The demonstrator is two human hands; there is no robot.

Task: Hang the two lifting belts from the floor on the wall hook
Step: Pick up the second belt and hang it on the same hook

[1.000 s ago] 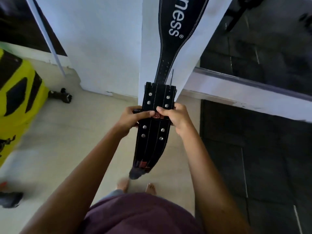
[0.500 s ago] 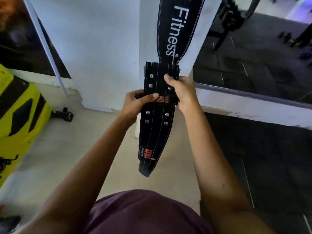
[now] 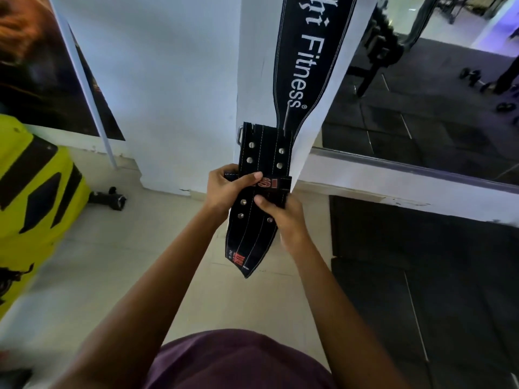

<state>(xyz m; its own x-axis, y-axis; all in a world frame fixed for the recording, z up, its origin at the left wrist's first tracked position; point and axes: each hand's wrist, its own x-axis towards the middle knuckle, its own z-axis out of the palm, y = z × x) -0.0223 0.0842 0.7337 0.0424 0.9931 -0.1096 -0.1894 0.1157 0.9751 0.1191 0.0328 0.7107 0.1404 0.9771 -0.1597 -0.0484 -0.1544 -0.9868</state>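
**Studded belt held up against the pillar, second belt hanging behind**

Black leather lifting belt (image 3: 259, 197), white stitching in long rows, paired metal studs, red lettering on a keeper loop and again near the lower tapered tip. Held upright in front of the white pillar (image 3: 179, 88), above the tiled floor (image 3: 112, 262). A metal buckle edge pokes out at its top left corner.

Left hand (image 3: 227, 189) closed around the belt's left edge at the loop, thumb pressed across the front. Right hand (image 3: 280, 214) gripping the right edge just below, thumb on the face, fingers wrapped behind.

Behind it, flat on the pillar, a wider black belt (image 3: 309, 60) printed "Fitness" in white runs upward; its top is cut off by the frame, so what it hangs from can't be seen. First word of the print is only partly legible.

Yellow and black machine (image 3: 33, 192) at left, blurred. Dumbbells (image 3: 474, 80) far right, small and dim. Purple shirt (image 3: 238, 360) at bottom.
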